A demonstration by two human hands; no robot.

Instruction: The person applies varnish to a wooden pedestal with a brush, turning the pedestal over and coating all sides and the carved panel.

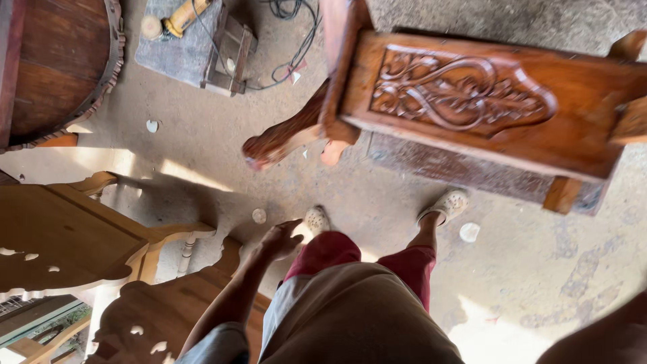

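The left hand (280,239) hung loose-fingered and empty above the pale unfinished chair (81,236), not touching. The right hand lay out of view; its grip could not be told. Judged step: walking between pieces; reaching the chair called for bending.

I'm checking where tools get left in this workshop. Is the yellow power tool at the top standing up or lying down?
Lying down. The yellow power tool rests on its side on a grey slab, its cable trailing across the floor.
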